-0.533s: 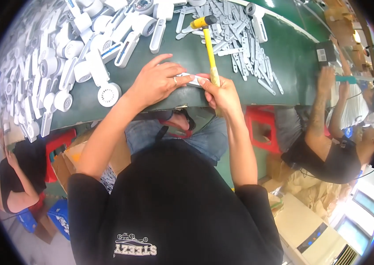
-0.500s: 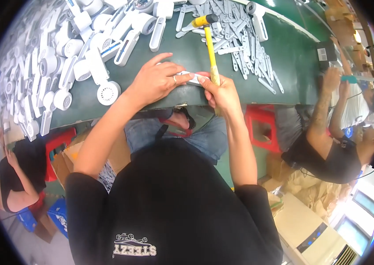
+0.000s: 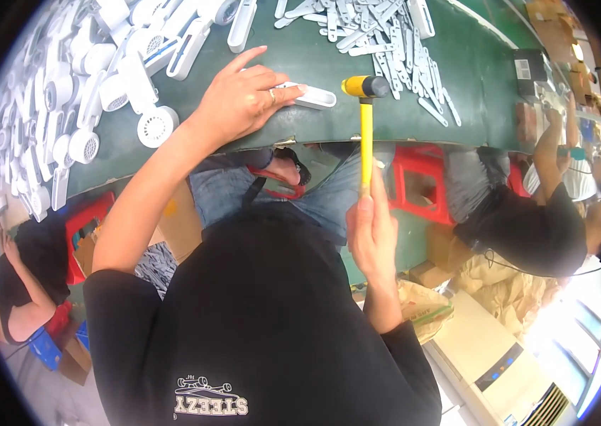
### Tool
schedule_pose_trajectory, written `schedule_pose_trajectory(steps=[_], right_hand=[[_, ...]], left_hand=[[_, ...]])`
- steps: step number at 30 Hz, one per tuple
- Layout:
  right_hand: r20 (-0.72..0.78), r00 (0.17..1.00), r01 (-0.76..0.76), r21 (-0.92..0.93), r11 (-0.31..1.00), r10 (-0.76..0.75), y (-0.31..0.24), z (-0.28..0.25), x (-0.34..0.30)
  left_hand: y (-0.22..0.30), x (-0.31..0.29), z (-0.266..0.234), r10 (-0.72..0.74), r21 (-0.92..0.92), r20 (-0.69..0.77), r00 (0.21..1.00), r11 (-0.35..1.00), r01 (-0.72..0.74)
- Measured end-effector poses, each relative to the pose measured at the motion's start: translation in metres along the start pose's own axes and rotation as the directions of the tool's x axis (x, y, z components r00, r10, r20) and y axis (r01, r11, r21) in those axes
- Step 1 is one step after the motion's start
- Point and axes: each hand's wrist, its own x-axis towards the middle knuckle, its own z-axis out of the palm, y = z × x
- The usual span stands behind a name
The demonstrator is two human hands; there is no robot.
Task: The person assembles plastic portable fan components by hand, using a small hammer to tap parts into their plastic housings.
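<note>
Leftward, fans (image 3: 97, 59) crowd the table (image 3: 471, 99); strips (image 3: 394, 60) heap on its far side, with bare green between them and the front edge (image 3: 244, 148). The left hand (image 3: 247, 96) holds the left end of the case (image 3: 315, 98) near that edge. The right hand (image 3: 373, 234) grips the hammer (image 3: 366, 138) (head apart from the case), its handle crossing the edge. Below the left forearm, a box (image 3: 181, 224) contains grey pieces (image 3: 155, 266).

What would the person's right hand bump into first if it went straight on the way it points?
The right hand, gripping a yellow-handled hammer, would probably meet the near edge of the flat green table first, though depth is unclear and it might pass above.
</note>
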Motion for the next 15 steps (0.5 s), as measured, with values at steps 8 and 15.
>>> schedule_pose_trajectory(steps=[8, 15], right_hand=[[-0.024, 0.994, 0.104, -0.114, 0.988, -0.108, 0.006, 0.013, 0.002], [0.104, 0.975, -0.167, -0.249, 0.954, 0.197, -0.016, 0.006, 0.013]], left_hand=[[-0.001, -0.001, -0.002, -0.017, 0.003, -0.005, 1.0, 1.0, 0.017], [0.0, -0.003, -0.003, -0.031, -0.017, -0.001, 1.0, 0.999, 0.031]])
